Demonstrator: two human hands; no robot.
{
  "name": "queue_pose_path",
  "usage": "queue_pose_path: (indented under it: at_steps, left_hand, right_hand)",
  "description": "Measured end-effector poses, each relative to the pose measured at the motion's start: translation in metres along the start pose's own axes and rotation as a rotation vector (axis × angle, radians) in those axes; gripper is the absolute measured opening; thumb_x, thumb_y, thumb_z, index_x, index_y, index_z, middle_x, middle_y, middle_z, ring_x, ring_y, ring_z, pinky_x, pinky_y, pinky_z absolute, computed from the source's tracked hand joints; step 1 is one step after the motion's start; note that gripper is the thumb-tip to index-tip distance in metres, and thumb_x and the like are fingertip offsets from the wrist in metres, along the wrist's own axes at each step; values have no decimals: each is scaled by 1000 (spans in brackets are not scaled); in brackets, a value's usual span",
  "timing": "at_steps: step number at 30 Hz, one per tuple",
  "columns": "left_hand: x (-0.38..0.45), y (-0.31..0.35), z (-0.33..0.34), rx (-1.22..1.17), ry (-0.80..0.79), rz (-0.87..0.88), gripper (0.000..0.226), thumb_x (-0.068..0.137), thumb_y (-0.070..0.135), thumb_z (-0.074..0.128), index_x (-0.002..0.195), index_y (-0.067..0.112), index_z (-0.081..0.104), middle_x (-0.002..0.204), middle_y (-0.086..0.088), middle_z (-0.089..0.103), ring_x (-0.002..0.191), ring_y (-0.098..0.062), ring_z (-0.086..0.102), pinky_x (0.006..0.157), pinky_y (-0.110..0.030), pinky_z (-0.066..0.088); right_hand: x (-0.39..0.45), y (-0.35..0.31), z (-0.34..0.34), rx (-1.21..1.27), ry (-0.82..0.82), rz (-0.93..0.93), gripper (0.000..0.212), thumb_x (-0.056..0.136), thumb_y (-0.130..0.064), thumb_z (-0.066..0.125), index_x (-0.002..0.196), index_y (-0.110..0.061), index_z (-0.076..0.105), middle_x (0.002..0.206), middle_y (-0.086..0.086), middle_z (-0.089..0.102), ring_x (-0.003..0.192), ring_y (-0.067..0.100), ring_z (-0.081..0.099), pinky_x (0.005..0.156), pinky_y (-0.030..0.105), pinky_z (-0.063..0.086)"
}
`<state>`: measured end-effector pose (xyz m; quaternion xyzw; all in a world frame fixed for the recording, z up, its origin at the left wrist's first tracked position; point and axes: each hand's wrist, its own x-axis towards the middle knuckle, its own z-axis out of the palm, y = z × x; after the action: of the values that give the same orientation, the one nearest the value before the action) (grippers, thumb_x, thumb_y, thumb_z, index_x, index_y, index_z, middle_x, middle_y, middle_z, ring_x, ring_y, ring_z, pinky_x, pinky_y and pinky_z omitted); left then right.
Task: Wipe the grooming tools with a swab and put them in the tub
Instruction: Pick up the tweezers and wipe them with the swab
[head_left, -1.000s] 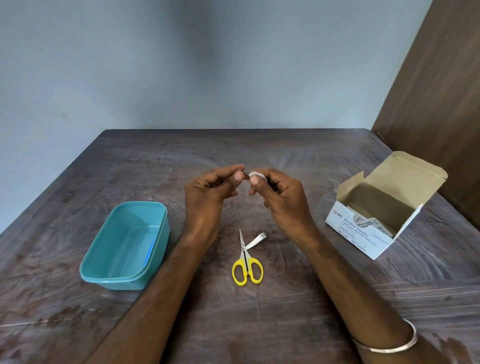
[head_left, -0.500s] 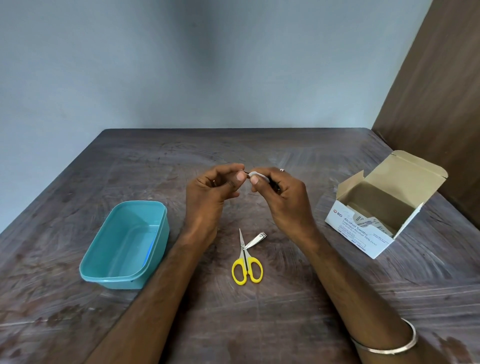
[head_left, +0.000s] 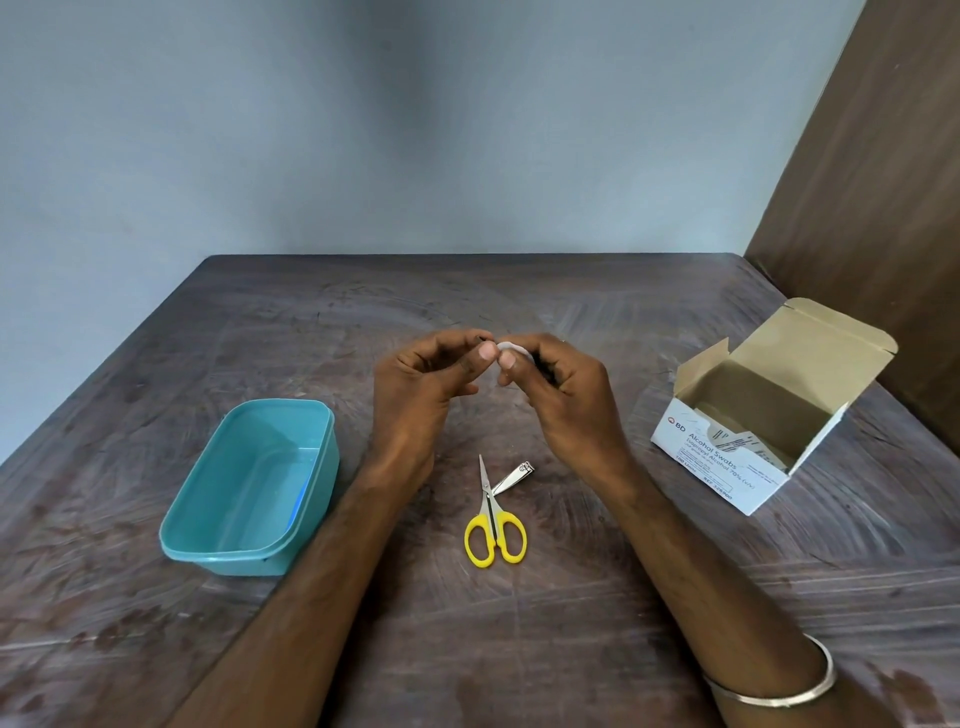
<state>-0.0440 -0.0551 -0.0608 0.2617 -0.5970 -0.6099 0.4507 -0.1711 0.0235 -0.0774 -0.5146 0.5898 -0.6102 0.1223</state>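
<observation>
**Swab pinched between both hands above the table**

A small white swab (head_left: 511, 351) sits folded between the two hands, raised over the middle of the brown table (head_left: 597, 597). The right hand (head_left: 558, 400) pinches it between thumb and curled fingers; the left hand (head_left: 421, 379) meets it fingertip to fingertip, thumb and forefinger closed on something thin and dark that is too small to identify.

Just in front of the hands lie one pair of yellow-handled scissors (head_left: 493, 525), blades shut, and one steel nail clipper (head_left: 514, 475), its end touching the scissor blades.

One teal tub (head_left: 249, 551) stands to the left, near the table's left edge. One open box of alcohol swabs (head_left: 727, 467) stands to the right, near the table's right edge, flap up. Bare tabletop lies between tub and scissors, and beyond the hands to the far edge.
</observation>
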Motion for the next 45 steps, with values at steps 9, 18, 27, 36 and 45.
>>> queue_pose_path:
  at_steps: [9, 18, 27, 36, 45]
  left_hand:
    - [0, 0, -1, -2, 76, 19, 13, 84, 11, 74, 96, 10, 76, 93, -6, 77, 90, -18, 70, 74, -34, 58]
    - [-1, -3, 1, -17, 18, -37, 12, 84, 13, 73, 95, 12, 77, 100, -4, 77, 92, -16, 71, 72, -33, 56]
    - [-1, -1, 3, -63, 51, -35, 13, 89, 15, 68, 101, 12, 72, 100, -7, 76, 99, -24, 72, 74, -37, 58]
    - [-2, -2, 3, -130, -38, -104, 24, 97, 15, 58, 119, 15, 66, 77, -4, 64, 65, -20, 67, 59, -33, 60]
    - [-4, -1, 5, -122, -131, -139, 39, 92, 6, 63, 129, 13, 55, 84, -14, 70, 61, -22, 67, 54, -36, 60]
  right_hand:
    - [-2, -2, -1, -1, 33, 3, 9, 96, -19, 65, 98, -21, 74, 78, -5, 72, 67, 6, 65, 61, 27, 55]
    - [-4, -2, 0, -33, 72, -33, 10, 96, -20, 65, 97, -21, 75, 75, -9, 70, 70, 10, 67, 65, 46, 57]
    - [-1, 0, 1, -57, 117, 19, 16, 95, -26, 67, 106, -21, 77, 96, -11, 74, 92, 3, 67, 72, 14, 46]
    - [6, -1, -7, 244, 289, 247, 13, 86, -11, 76, 92, -23, 74, 76, -2, 76, 65, 10, 66, 51, 24, 49]
    - [2, -2, -2, 267, 195, 326, 11, 88, -17, 74, 99, -16, 78, 89, -1, 77, 75, 2, 66, 52, 21, 49]
